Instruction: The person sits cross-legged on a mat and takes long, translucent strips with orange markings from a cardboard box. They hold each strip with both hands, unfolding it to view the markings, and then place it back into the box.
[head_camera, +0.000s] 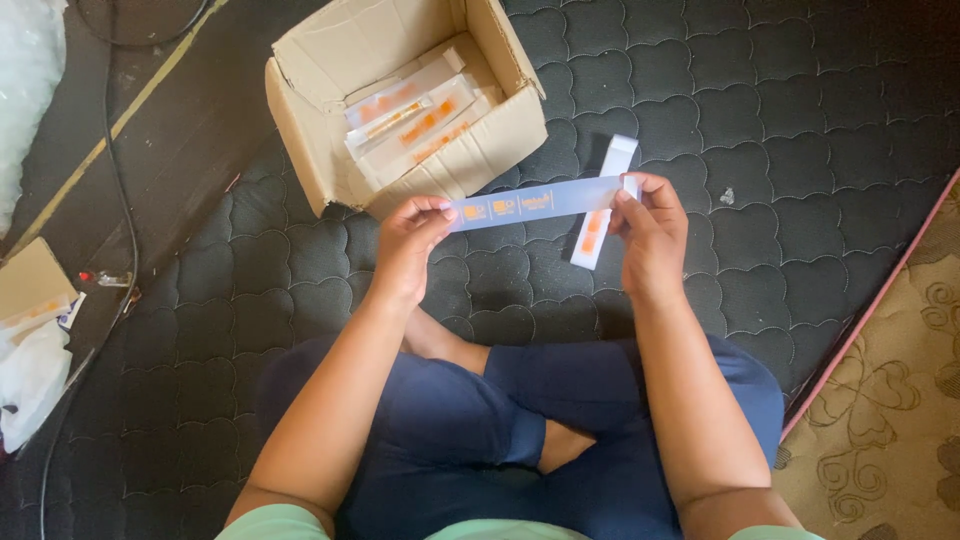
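Pale-blue strip stretched level | left hand fingers pinch one end | right hand fingers pinch other

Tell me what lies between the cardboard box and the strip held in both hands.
Head view: only bare dark quilted mat lies between the cardboard box and the pale blue strip; nothing else sits there.

I see both bare forearms reaching forward from the body over my crossed legs, hands level with each other and well apart. My left hand pinches with thumb and fingertips curled inward toward the right. My right hand mirrors it, fingertips pinched and pointing back at the left, wrist straight, palm turned down.
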